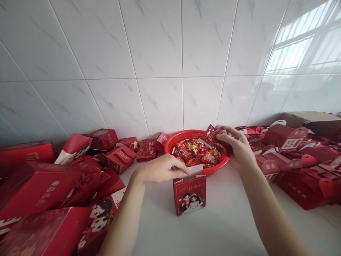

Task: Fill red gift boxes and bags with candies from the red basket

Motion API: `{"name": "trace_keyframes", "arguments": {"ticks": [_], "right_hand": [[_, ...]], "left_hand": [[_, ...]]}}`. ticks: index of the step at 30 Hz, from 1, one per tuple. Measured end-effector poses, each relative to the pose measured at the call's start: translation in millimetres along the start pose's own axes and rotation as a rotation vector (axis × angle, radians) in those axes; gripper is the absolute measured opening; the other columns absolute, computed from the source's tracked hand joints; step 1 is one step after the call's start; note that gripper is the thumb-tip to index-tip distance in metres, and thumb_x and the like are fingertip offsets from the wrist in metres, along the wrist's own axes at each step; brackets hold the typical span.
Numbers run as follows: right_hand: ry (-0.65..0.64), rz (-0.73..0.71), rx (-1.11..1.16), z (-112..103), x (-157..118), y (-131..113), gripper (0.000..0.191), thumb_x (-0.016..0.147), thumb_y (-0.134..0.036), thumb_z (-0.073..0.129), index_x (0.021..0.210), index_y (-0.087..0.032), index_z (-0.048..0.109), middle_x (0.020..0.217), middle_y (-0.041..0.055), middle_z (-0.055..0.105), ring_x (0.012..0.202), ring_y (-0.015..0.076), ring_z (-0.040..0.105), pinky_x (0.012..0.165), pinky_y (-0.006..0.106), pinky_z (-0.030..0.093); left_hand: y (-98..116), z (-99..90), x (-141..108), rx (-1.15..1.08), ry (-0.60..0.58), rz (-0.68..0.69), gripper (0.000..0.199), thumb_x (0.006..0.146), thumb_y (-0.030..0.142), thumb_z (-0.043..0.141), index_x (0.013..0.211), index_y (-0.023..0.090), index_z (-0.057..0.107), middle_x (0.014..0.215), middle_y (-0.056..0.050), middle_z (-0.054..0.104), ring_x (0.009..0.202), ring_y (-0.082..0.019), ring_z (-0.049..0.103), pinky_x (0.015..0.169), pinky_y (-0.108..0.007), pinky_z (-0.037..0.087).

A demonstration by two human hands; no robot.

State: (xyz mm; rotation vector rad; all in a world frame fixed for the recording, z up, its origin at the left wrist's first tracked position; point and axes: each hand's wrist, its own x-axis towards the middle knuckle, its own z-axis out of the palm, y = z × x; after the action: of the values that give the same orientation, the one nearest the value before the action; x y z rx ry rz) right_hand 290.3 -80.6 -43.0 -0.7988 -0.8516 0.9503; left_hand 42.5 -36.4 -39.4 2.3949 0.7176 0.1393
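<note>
A red gift box [189, 195] with a cartoon bride and groom on its front stands upright on the table. Its top is open, and a pale flap sticks up at the back. My left hand [166, 170] is closed at its upper left edge, with curled fingers holding the rim. Behind the box is a red plastic basket [172, 139] with many wrapped candies [195, 151] in it. Above the basket's right side, my right hand [236, 144] is closed around red candy packets [210, 134]. Its fingers partly hide them, so how many it holds I cannot tell.
Red gift boxes [37, 185] of several shapes are piled at the left. Many small handled red boxes [303, 181] crowd the right side. A cardboard box [314, 117] sits at the back right. White tiled wall [160, 103] rises behind the table [221, 213].
</note>
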Motion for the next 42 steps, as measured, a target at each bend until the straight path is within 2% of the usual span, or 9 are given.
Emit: {"name": "trace_keyframes", "arguments": {"ticks": [8, 12, 14, 18, 22, 26, 32, 36, 42], "right_hand": [[-0.177, 0.081, -0.04, 9, -10, 4, 0.036, 0.057, -0.021, 0.088, 0.088, -0.02, 0.069, 0.076, -0.0013, 0.069, 0.067, 0.0137, 0.065, 0.064, 0.024, 0.055], [-0.372, 0.098, -0.117, 10, -14, 9, 0.029, 0.065, -0.023, 0.084, 0.089, -0.02, 0.068, 0.085, -0.0009, 0.067, 0.067, 0.0127, 0.063, 0.061, 0.024, 0.054], [-0.487, 0.1, -0.189, 10, -15, 11, 0.026, 0.07, -0.022, 0.08, 0.093, -0.02, 0.067, 0.083, -0.0014, 0.065, 0.063, 0.0114, 0.059, 0.057, 0.023, 0.051], [-0.656, 0.032, -0.394, 10, -17, 12, 0.021, 0.075, -0.016, 0.071, 0.095, -0.018, 0.068, 0.081, -0.0012, 0.061, 0.059, 0.0084, 0.05, 0.054, 0.02, 0.043], [-0.802, 0.03, -0.534, 14, -18, 11, 0.024, 0.076, -0.01, 0.063, 0.097, -0.017, 0.069, 0.081, -0.0004, 0.062, 0.062, 0.0099, 0.051, 0.056, 0.021, 0.043], [-0.769, -0.025, -0.495, 16, -19, 11, 0.022, 0.076, -0.011, 0.063, 0.097, -0.017, 0.068, 0.088, 0.0011, 0.065, 0.068, 0.0115, 0.056, 0.06, 0.022, 0.046], [-0.57, -0.117, -0.443, 27, -25, 23, 0.016, 0.076, -0.017, 0.065, 0.091, -0.018, 0.068, 0.081, 0.0007, 0.064, 0.068, 0.0133, 0.057, 0.058, 0.023, 0.048], [-0.566, -0.122, -0.423, 36, -29, 35, 0.016, 0.075, -0.018, 0.063, 0.091, -0.018, 0.068, 0.076, 0.0009, 0.064, 0.063, 0.0137, 0.057, 0.053, 0.023, 0.048], [-0.533, -0.206, -0.469, 38, -29, 43, 0.018, 0.078, -0.019, 0.064, 0.094, -0.02, 0.071, 0.079, 0.0024, 0.067, 0.071, 0.0174, 0.06, 0.064, 0.029, 0.052]], "left_hand": [[10, 3.3, 3, 0.014, -0.008, -0.125, 0.028, 0.075, 0.019, 0.069, 0.101, 0.023, 0.078, 0.11, 0.001, 0.077, 0.098, -0.02, 0.07, 0.08, -0.024, 0.047], [9, 3.6, 1, 0.075, -0.005, -0.18, 0.045, 0.067, 0.031, 0.078, 0.111, 0.026, 0.074, 0.115, 0.0, 0.073, 0.102, -0.024, 0.067, 0.075, -0.025, 0.047], [8, 3.5, 2, 0.097, -0.025, -0.19, 0.047, 0.064, 0.036, 0.08, 0.11, 0.025, 0.073, 0.109, 0.0, 0.073, 0.097, -0.025, 0.067, 0.071, -0.026, 0.045], [4, 2.8, 5, 0.077, -0.061, -0.127, 0.044, 0.064, 0.035, 0.08, 0.104, 0.022, 0.07, 0.092, 0.001, 0.073, 0.085, -0.022, 0.067, 0.067, -0.025, 0.044], [3, 2.1, 6, 0.069, -0.052, -0.143, 0.049, 0.061, 0.033, 0.082, 0.107, 0.021, 0.07, 0.094, 0.0, 0.073, 0.087, -0.023, 0.067, 0.071, -0.026, 0.045], [4, 1.6, 5, 0.061, -0.086, -0.182, 0.053, 0.063, 0.034, 0.081, 0.114, 0.028, 0.07, 0.105, 0.001, 0.073, 0.091, -0.023, 0.068, 0.069, -0.026, 0.045], [-1, 3.7, 5, 0.057, -0.064, -0.179, 0.059, 0.06, 0.035, 0.083, 0.118, 0.03, 0.069, 0.114, 0.001, 0.072, 0.098, -0.025, 0.067, 0.074, -0.027, 0.047], [-4, 5.1, 7, 0.024, -0.052, -0.1, 0.055, 0.061, 0.032, 0.082, 0.114, 0.024, 0.069, 0.11, -0.001, 0.072, 0.1, -0.025, 0.066, 0.081, -0.028, 0.049], [-5, 5.1, 8, -0.008, -0.075, -0.107, 0.052, 0.062, 0.03, 0.082, 0.112, 0.021, 0.069, 0.101, -0.002, 0.073, 0.094, -0.025, 0.067, 0.078, -0.029, 0.049]]}}
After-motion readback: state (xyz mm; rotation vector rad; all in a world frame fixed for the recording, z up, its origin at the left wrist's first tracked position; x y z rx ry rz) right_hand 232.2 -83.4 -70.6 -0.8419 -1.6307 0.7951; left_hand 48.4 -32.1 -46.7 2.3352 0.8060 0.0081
